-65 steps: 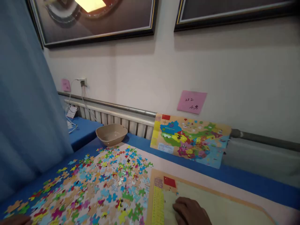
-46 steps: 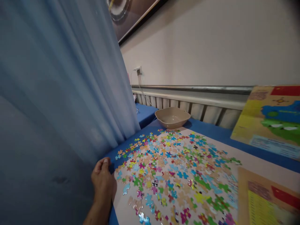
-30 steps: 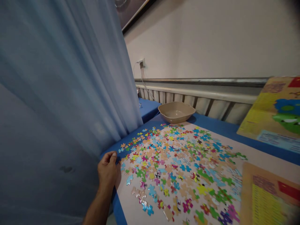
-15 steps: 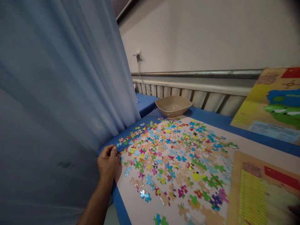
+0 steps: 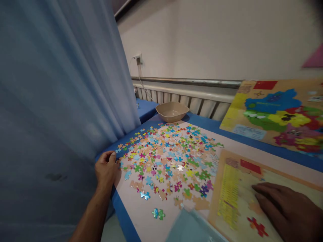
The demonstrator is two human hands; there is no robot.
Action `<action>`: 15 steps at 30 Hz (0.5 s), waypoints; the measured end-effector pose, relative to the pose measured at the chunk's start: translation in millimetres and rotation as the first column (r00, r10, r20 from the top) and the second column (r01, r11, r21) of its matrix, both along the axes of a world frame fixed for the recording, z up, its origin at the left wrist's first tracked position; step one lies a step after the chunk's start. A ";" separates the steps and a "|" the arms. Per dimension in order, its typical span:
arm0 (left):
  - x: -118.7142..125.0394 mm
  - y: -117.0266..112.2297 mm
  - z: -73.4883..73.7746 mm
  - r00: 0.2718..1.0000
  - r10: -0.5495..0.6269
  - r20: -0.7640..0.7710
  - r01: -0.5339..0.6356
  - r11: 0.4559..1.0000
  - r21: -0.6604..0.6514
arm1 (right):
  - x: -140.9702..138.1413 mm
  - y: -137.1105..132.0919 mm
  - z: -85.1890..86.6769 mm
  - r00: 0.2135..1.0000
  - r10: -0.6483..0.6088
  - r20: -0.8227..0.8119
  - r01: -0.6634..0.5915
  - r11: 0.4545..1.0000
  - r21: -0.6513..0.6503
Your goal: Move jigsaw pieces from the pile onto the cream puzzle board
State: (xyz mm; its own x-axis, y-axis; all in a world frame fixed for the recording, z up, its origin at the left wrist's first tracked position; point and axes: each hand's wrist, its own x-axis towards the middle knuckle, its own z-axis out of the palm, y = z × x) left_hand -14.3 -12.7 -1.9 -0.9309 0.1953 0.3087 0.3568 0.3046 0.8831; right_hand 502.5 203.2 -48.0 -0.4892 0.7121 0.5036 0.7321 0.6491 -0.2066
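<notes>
Puzzle pieces (image 5: 189, 172) spread over a sheet (image 5: 141, 227) on the table (image 5: 123, 216), some spilling past its left side. The bowl (image 5: 171, 118) sits behind them, in front of the radiator (image 5: 164, 97); a second table (image 5: 146, 109) lies beyond, to the left. The left hand (image 5: 106, 169) is at the table's left edge, between curtain (image 5: 63, 84) and pieces. Right of the pieces lies the board (image 5: 228, 191), under the right hand (image 5: 290, 208), with one piece (image 5: 257, 226) on it; the map (image 5: 275, 117) leans behind
</notes>
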 end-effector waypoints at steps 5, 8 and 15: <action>1.8 1.5 2.6 1.000 0.001 0.016 -0.001 1.000 0.006 | -18.0 -19.7 26.7 0.997 -0.065 0.033 0.068 0.992 -0.106; 4.3 1.6 5.2 1.000 0.003 0.014 -0.003 1.000 -0.003 | -25.3 -26.0 38.7 0.995 -0.089 0.041 0.095 0.978 -0.187; 5.8 0.8 6.6 1.000 0.016 0.006 -0.015 0.999 -0.050 | -27.9 -29.9 45.5 0.995 -0.097 0.020 0.099 0.962 -0.253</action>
State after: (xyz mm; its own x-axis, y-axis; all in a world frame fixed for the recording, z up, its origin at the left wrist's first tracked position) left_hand -8.5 -11.9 4.7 -0.9358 0.1958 0.2932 0.3463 0.3540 0.8688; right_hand 474.6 173.3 -2.5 -0.4137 0.8604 0.2975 0.7915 0.5014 -0.3496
